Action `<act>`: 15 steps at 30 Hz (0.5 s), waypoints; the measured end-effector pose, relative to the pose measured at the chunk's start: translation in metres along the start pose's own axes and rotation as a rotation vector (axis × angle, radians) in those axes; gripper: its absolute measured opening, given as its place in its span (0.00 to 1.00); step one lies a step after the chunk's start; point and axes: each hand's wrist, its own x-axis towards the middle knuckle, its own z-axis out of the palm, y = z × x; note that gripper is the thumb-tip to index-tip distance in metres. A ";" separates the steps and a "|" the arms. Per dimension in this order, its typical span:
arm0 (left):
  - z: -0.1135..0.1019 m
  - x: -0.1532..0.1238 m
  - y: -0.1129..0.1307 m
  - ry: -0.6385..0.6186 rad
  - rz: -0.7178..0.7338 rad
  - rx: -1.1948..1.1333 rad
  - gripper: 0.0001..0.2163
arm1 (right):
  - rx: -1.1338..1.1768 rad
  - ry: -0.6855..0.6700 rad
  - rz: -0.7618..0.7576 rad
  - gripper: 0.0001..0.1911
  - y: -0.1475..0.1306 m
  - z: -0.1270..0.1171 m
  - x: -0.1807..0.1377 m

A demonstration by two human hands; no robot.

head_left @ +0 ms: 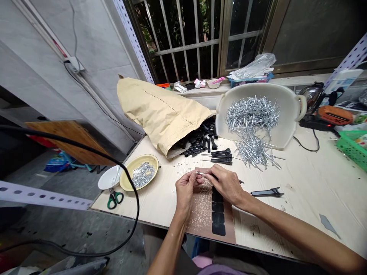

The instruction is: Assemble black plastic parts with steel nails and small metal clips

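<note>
My left hand [185,188] and my right hand [228,185] meet over a brown board [197,225], fingers closed in a pinch. Between their fingertips runs a thin silvery metal pin [200,173], its ends partly covered. A dark pointed tip [241,182] shows past my right hand; whether that hand holds it, I cannot tell. Black rounded-square pads [218,217] lie in a column on the board, beside pale specks. Black-handled pieces with thin metal shafts [221,156] are lined up beyond my hands.
A paper sack [160,110] spills black pieces. Metal pins [254,114] heap in and before a white tub [288,110]. A yellow bowl [156,168] holds small silvery bits; scissors [114,199] lie nearby. A black tool [266,192] lies right. A cable [136,202] loops across the left.
</note>
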 end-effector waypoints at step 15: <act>-0.005 0.006 -0.006 -0.025 -0.030 0.024 0.13 | 0.324 -0.206 0.116 0.19 0.009 0.009 0.006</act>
